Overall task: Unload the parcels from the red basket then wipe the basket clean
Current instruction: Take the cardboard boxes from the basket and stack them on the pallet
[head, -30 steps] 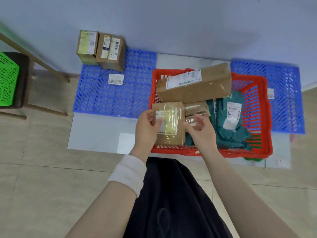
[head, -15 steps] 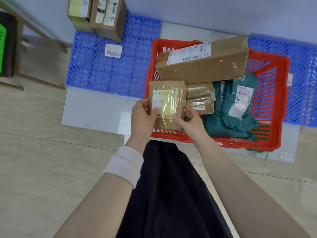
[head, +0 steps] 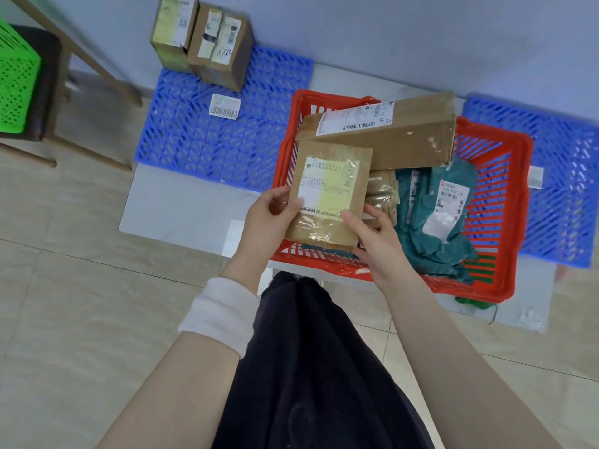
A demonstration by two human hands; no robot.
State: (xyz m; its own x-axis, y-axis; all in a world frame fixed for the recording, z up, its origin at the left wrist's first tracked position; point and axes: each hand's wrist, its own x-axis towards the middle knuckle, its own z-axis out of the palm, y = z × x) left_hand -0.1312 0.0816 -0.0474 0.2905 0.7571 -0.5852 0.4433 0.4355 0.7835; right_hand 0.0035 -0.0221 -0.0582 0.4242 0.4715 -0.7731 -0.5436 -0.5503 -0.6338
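The red basket (head: 505, 202) sits on the floor ahead of me. A flat brown parcel (head: 330, 189) with a taped label is lifted over the basket's near left corner. My left hand (head: 269, 222) grips its left edge and my right hand (head: 376, 238) grips its lower right edge. Inside the basket lie a long cardboard box (head: 398, 137), small brown parcels (head: 382, 192) and teal bag parcels (head: 434, 222) with white labels.
Two cardboard boxes (head: 204, 37) stand on a blue plastic grid mat (head: 207, 137) at the back left, beside a loose barcode label (head: 224, 106). Another blue mat (head: 564, 176) lies right of the basket. A green crate (head: 16, 79) on a stool is far left.
Both hands have raised the flat brown parcel and shifted it slightly left out of the basket's stack; my view has tilted and moved closer.
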